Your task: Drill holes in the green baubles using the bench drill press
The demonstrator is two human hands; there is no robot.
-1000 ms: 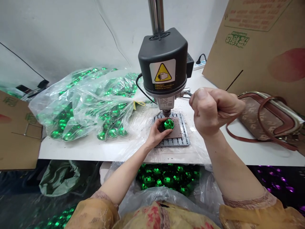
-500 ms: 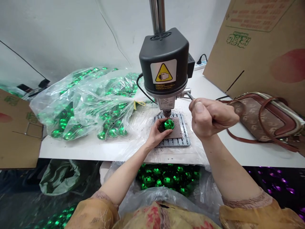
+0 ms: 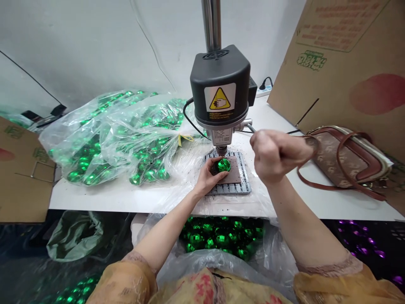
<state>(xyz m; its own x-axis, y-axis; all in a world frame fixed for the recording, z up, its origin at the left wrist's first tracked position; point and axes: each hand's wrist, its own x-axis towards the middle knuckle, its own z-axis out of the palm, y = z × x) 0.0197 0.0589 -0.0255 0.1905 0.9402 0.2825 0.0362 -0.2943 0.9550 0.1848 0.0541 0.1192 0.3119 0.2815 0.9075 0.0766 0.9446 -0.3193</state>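
A small black bench drill (image 3: 220, 86) stands on a white table (image 3: 126, 196), its chuck just above a shiny green faceted ball (image 3: 223, 164). The ball rests on a brown block on the drill's ribbed base plate (image 3: 243, 185). My left hand (image 3: 207, 177) is closed round the ball and steadies it under the chuck. My right hand (image 3: 274, 154) is a fist closed on the drill's metal feed lever (image 3: 249, 126) at the right side of the head.
Clear plastic bags of green balls (image 3: 120, 135) lie on the table to the left. Another open bag of green balls (image 3: 221, 238) sits below the table edge. A brown handbag (image 3: 344, 158) and a leaning cardboard box (image 3: 341, 63) are at the right. A power strip (image 3: 264, 88) lies behind.
My right fist has swung the lever downward and the drill head has come lower toward the ball. My left hand stays on the ball.
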